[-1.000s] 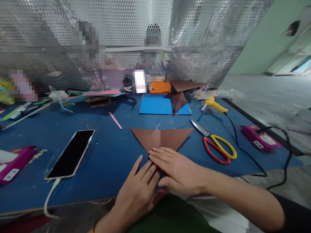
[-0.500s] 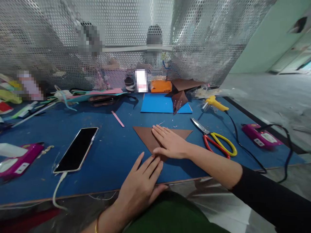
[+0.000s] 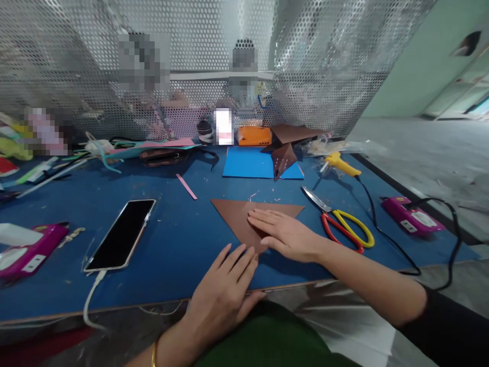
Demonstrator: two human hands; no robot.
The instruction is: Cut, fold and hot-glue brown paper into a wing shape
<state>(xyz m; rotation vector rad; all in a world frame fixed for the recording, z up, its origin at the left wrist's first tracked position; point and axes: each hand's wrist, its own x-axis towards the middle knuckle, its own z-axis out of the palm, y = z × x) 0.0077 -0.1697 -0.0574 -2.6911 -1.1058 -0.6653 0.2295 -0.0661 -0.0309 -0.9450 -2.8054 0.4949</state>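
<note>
A brown sheet of paper folded into a triangle lies on the blue table, its long edge away from me and its point toward me. My right hand rests flat on the right part of the triangle, fingers stretched out to the left. At the triangle's near tip, my left hand lies palm down with its fingers extended. Its fingertips touch or nearly touch the paper there. Scissors with one red and one yellow handle lie right of my right hand.
Behind the triangle is a blue sheet with a brown folded paper piece on it. A yellow glue gun lies at the right, its cord running to a magenta power strip. A charging phone lies left; a perforated metal screen stands behind.
My right hand has slid right and slightly toward me across the paper, uncovering more of its middle. My left hand has barely moved.
</note>
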